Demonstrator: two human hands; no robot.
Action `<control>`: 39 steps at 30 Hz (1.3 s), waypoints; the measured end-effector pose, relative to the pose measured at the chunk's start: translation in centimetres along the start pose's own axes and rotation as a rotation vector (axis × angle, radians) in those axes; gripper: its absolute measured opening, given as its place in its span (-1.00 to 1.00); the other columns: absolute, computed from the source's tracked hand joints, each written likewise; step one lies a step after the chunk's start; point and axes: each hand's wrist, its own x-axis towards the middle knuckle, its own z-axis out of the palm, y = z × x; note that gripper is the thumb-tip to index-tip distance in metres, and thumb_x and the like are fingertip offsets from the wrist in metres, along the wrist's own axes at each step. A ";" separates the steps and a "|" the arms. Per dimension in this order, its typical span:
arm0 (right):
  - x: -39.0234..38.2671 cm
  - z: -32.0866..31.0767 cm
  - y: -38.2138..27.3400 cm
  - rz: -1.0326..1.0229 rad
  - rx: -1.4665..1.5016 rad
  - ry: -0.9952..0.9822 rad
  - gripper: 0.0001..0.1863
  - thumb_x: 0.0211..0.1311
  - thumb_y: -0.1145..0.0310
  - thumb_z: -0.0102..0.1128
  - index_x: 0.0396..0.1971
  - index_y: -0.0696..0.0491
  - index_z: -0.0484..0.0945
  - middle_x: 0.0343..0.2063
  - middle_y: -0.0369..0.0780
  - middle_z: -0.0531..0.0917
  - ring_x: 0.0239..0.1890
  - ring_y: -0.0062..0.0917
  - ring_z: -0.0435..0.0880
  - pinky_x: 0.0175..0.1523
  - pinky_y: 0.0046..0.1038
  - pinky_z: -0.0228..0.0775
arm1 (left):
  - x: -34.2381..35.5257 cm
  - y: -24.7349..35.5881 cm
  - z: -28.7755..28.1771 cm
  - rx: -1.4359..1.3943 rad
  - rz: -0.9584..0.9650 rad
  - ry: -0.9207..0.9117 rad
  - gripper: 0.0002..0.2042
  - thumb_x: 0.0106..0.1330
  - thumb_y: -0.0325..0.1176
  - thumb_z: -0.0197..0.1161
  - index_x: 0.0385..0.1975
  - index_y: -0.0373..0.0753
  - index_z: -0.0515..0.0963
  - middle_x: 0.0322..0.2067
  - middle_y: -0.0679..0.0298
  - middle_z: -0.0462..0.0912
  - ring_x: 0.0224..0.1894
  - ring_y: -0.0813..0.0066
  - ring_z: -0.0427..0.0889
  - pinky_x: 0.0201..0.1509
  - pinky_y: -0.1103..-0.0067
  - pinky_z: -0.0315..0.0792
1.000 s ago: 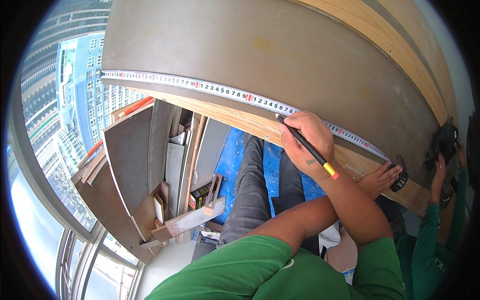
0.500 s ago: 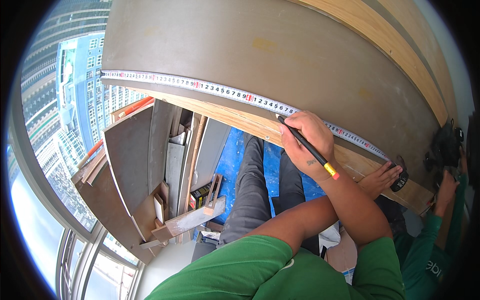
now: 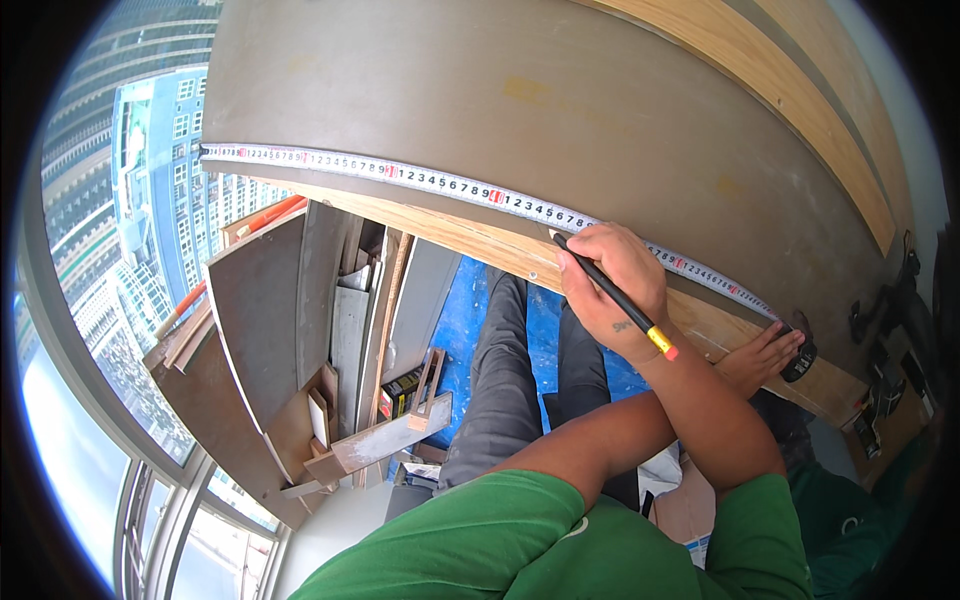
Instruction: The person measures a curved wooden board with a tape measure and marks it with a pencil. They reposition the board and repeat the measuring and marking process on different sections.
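A white tape measure blade (image 3: 440, 180) stretches across a grey-brown board (image 3: 420, 80), near its wood-edged near side. My forearms cross. My left hand (image 3: 760, 358) reaches to the right end, its fingers over the board's edge and against the black tape measure case (image 3: 799, 355). My right hand (image 3: 617, 285) is closed around a black pencil (image 3: 612, 287) with a yellow band and pink eraser. The pencil's tip meets the board just below the blade. The right hand hides a stretch of the blade.
Offcut boards (image 3: 258, 310) lean at the left, by a window (image 3: 160, 180) over tall buildings. A blue sheet (image 3: 460, 330) covers floor around my legs. Wooden strips (image 3: 830, 110) line the board's far side. At the right edge, a co-worker's green clothing (image 3: 860, 520) shows dimly beside dark tools (image 3: 885, 380).
My hands, pencil and tape measure hold almost the same position. At the right edge, the co-worker's hands and sleeves have moved out of sight, and dark tools show there.
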 end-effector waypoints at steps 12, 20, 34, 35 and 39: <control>0.0 -0.3 -0.1 0.036 -0.018 -0.055 -0.79 0.12 0.63 0.43 -0.29 0.18 0.57 -0.34 -0.04 0.72 -0.29 -0.15 0.75 -0.12 -0.26 0.61 | 0.0 -0.3 -0.3 0.010 0.009 -0.001 -0.38 0.53 -0.16 -0.14 0.54 -0.30 0.16 0.61 0.13 0.02 0.66 0.25 -0.11 0.71 0.05 -0.27; -0.1 -0.2 0.0 0.038 -0.023 -0.053 -0.78 0.09 0.64 0.42 -0.30 0.17 0.56 -0.36 -0.07 0.71 -0.31 -0.17 0.74 -0.14 -0.27 0.59 | 0.0 -0.2 -0.1 0.028 0.008 0.018 -0.37 0.52 -0.16 -0.13 0.54 -0.30 0.17 0.61 0.12 0.03 0.66 0.24 -0.09 0.71 0.04 -0.25; 0.1 0.1 0.0 0.022 0.000 -0.003 -0.78 0.06 0.66 0.39 -0.33 0.13 0.54 -0.42 -0.14 0.67 -0.37 -0.20 0.69 -0.18 -0.27 0.55 | 0.0 -0.4 -0.2 -0.012 0.026 0.006 -0.38 0.51 -0.17 -0.11 0.52 -0.31 0.20 0.60 0.11 0.06 0.65 0.25 -0.05 0.71 0.04 -0.25; 0.1 0.1 0.0 0.021 0.001 -0.001 -0.78 0.06 0.66 0.39 -0.33 0.13 0.54 -0.41 -0.14 0.68 -0.37 -0.20 0.70 -0.18 -0.27 0.55 | 0.0 -0.4 -0.2 -0.013 0.027 0.003 -0.38 0.51 -0.17 -0.11 0.52 -0.31 0.20 0.60 0.11 0.06 0.65 0.25 -0.06 0.71 0.04 -0.25; 0.1 0.0 0.0 0.016 0.001 -0.002 -0.78 0.06 0.66 0.38 -0.33 0.13 0.54 -0.41 -0.14 0.68 -0.37 -0.20 0.70 -0.18 -0.27 0.56 | -0.1 -0.5 -0.3 0.001 0.027 0.007 -0.39 0.51 -0.17 -0.11 0.52 -0.30 0.20 0.60 0.11 0.06 0.66 0.24 -0.08 0.71 0.04 -0.26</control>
